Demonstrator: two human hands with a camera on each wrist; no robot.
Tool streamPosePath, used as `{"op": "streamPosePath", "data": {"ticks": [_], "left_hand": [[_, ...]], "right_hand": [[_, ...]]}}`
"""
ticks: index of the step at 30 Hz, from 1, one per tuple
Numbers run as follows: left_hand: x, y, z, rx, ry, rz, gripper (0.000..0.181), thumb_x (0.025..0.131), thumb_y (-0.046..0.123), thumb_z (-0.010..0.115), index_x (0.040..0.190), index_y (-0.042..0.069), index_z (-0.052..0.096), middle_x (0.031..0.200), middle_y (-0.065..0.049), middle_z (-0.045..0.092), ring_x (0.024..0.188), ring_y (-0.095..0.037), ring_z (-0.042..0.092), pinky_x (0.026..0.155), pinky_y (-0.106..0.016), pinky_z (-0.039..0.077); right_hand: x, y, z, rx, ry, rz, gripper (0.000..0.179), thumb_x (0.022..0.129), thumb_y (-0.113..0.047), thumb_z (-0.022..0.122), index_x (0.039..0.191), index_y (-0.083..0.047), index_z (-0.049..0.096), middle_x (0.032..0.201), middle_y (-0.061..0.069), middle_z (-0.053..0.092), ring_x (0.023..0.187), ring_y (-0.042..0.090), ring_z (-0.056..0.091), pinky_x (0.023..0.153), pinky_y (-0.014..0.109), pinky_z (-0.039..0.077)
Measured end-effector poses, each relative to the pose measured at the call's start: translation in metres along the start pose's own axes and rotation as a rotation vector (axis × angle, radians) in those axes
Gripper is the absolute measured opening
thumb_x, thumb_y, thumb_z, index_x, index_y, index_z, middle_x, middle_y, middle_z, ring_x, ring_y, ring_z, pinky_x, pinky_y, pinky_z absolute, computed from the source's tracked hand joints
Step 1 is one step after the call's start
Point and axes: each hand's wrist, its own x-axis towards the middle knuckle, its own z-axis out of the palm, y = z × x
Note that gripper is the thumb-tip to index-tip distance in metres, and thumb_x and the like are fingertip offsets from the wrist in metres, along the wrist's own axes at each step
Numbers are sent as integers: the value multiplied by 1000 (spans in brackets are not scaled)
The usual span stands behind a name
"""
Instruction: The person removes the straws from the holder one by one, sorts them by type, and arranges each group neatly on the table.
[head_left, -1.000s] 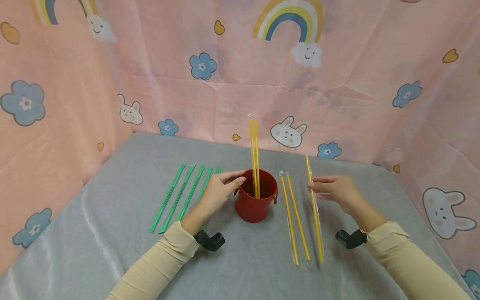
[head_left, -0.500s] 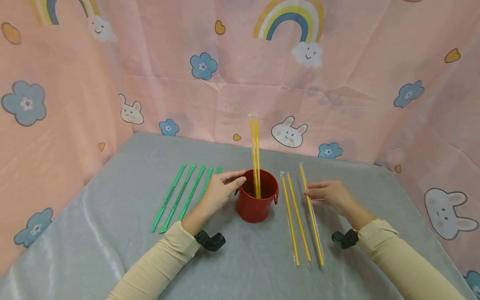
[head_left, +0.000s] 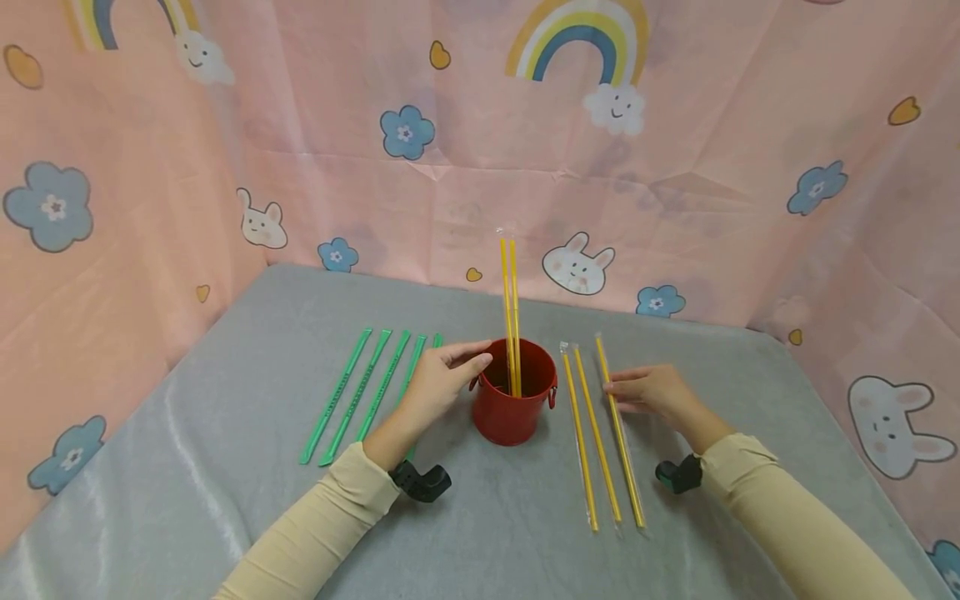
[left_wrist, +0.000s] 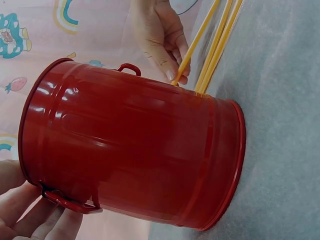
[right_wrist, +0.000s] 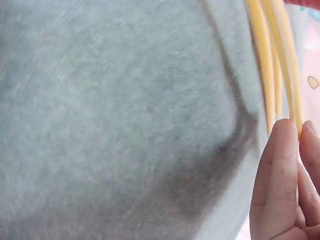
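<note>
A small red metal bucket (head_left: 504, 417) stands upright on the table, with two wrapped yellow straws (head_left: 510, 308) upright inside it. My left hand (head_left: 438, 379) holds the bucket at its left rim, fingers beside the small side handle (left_wrist: 72, 202) in the left wrist view. Right of the bucket, my right hand (head_left: 651, 392) pinches a yellow straw (head_left: 621, 442) between thumb and fingers, as the right wrist view also shows. That straw slants close over the table, beside two wrapped yellow straws (head_left: 588, 442) lying roughly parallel to it.
Several green wrapped straws (head_left: 345, 396) lie in a slanted row left of the bucket, some partly hidden behind the left hand and forearm. Grey cloth covers the table (head_left: 495, 533). A pink patterned curtain (head_left: 450, 192) hangs round the back and sides.
My right hand has moved left and lower with the yellow straw, bringing it nearer the two lying straws. The left hand and the bucket have stayed in place.
</note>
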Motion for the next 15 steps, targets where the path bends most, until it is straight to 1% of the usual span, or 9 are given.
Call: {"op": "streamPosePath", "data": {"ticks": [3,5,8,10,11,12,14,15], "left_hand": [[1,0,0,2,0,-3,33,95,22,69,126,12,70,128,-8,69,95,-16,58,56,-23,32],[1,0,0,1,0,-4,33,95,22,69,126,12,70,128,-8,69,96,-16,58,57,-23,33],[1,0,0,-3,-2,-2,33,95,22,69,126,11,70,129,-9,69,107,-18,63,65,-21,41],[1,0,0,-8,-5,-1,33,95,21,69,127,11,70,129,-9,69,118,-20,64,75,-21,47],[1,0,0,-7,-6,0,33,95,21,69,127,11,70,129,-9,69,121,-22,63,78,-21,48],[0,0,0,-7,-6,1,34,95,21,69,127,11,70,129,-9,69,122,-22,63,81,-21,49],[0,0,0,-5,-5,3,34,95,21,69,127,11,70,129,-9,69,122,-21,63,81,-21,49],[0,0,0,-8,-4,2,34,95,21,69,127,11,70,129,-9,69,119,-21,63,79,-21,48]], "right_hand": [[1,1,1,8,-6,20,50,93,-14,71,133,12,56,89,1,76,71,7,70,69,27,61],[2,2,1,11,-7,35,49,93,-14,71,133,11,57,89,1,77,70,7,70,68,26,60],[4,3,2,4,-10,47,49,93,-14,70,133,11,56,89,2,77,70,8,70,67,26,60],[5,3,2,-4,-4,60,49,93,-14,70,133,11,56,88,1,76,69,8,70,67,25,60],[5,3,3,-9,-1,66,49,93,-14,70,133,10,56,87,1,76,69,8,69,67,25,60],[6,3,3,-11,2,71,49,94,-14,70,133,10,57,87,0,76,69,8,69,67,25,60],[7,4,4,-15,10,80,49,93,-15,71,133,10,57,85,-1,75,68,8,69,67,25,60],[8,4,4,-18,10,81,49,93,-15,71,133,10,57,84,-1,74,68,8,68,67,25,60]]}}
